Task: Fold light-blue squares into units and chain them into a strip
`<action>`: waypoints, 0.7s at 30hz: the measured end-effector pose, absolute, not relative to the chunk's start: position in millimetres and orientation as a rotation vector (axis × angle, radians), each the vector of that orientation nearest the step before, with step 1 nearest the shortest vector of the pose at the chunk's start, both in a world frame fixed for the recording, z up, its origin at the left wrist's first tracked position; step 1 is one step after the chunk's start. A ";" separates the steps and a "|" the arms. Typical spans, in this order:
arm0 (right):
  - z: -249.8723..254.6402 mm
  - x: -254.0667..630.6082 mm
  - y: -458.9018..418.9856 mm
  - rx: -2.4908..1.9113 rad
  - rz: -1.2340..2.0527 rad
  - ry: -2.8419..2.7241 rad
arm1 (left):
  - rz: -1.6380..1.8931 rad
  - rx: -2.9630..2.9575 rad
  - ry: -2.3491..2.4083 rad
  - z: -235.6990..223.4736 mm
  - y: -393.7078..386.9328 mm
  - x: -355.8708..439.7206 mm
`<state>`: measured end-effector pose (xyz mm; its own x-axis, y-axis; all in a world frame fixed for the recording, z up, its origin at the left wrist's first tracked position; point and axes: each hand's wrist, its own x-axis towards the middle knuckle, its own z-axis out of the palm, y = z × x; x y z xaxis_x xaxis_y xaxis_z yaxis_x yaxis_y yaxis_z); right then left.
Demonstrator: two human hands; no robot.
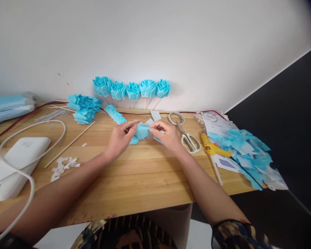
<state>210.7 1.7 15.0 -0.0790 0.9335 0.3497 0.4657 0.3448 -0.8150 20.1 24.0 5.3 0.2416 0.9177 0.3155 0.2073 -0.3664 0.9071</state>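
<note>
Between my two hands, over the middle of the wooden table (134, 180), is a small light-blue paper petal (143, 131). My left hand (121, 136) pinches its left edge between thumb and fingers. On the other side, my right hand (166, 133) grips the right edge with thumb and forefinger. More blue and white paper pieces lie under and behind the hands, partly hidden. A row of overlapping blue petals (115, 114) rests just beyond my left hand. Scissors (190, 140) with white handles and a roll of tape (176, 118) lie right of my right hand.
Several blue paper flowers (133, 90) on sticks lean against the wall. More flowers (84, 107) lie at the back left. A yellow glue gun (214, 147) and a heap of blue pieces (246, 148) are at right. A white power bank (20, 166), cable, stick (69, 144) and paper scraps (63, 166) are left.
</note>
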 end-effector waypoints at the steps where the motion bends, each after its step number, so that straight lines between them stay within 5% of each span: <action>1: 17.0 209.4 0.6 -1.248 0.618 -1.730 | 1.200 1.805 1.060 6.4 24.1 19.5; 21: 14.5 217.2 1.4 -1.200 0.851 -1.654 | 0.971 1.934 1.028 8.1 21.9 22.1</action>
<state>217.2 1.4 14.5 -0.1290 0.9556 0.2649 0.3404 0.2936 -0.8933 22.1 21.9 8.1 0.3958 0.8758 0.2761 0.3257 -0.4150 0.8495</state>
